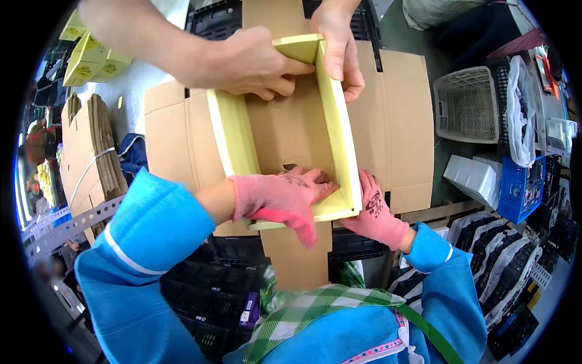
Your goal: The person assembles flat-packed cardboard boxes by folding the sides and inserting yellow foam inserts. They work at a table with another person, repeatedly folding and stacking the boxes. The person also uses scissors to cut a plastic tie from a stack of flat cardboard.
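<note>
Pale yellow foam panels [337, 130] stand on edge as a four-sided frame on an unfolded cardboard box [405, 127]. I wear pink gloves. My left hand [288, 197] straddles the near panel: the fingers reach inside to the near right corner, and the thumb hangs outside. Pressed against the outside of that same corner is my right hand [374, 212], its fingers partly hidden by the panel. Across from me, another person's hand [257, 64] reaches into the far end. That person's other hand [339, 51] grips the far right corner.
Black crates [212, 276] lie under the cardboard. A stack of flattened cartons [91, 145] is strapped together at the left, below yellow boxes [91, 60]. On the right are a grey basket [467, 103], a white foam box [471, 179] and a blue crate [521, 188].
</note>
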Demonstrator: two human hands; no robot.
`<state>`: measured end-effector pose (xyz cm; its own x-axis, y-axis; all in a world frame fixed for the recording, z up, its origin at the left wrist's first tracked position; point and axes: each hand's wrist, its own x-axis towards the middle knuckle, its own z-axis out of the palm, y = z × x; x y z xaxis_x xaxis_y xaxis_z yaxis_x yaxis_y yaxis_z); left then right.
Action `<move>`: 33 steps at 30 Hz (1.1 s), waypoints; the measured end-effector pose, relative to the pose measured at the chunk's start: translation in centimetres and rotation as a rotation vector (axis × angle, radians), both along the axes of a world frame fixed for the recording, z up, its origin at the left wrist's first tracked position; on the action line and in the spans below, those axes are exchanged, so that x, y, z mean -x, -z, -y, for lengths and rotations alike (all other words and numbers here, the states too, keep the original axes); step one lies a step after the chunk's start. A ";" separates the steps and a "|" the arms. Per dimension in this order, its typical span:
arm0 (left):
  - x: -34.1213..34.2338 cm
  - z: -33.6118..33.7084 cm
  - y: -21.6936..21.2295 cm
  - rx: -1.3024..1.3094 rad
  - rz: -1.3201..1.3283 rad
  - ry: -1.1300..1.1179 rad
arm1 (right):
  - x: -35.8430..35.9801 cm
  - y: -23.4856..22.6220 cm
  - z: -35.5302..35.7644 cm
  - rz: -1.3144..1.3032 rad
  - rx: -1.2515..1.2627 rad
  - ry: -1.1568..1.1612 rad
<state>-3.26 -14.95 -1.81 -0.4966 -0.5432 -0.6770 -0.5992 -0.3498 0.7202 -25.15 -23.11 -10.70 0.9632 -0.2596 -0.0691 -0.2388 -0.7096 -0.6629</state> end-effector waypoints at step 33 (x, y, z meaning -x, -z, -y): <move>2.6 -8.2 -5.3 1.097 0.762 -0.435 | -3.2 -12.0 3.0 0.264 0.044 0.058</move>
<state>-5.85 -6.79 3.54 0.1375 -0.9770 0.1627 -0.9516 -0.0848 0.2953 -21.93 -26.16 1.31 0.9299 -0.3119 0.1951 -0.1028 -0.7295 -0.6762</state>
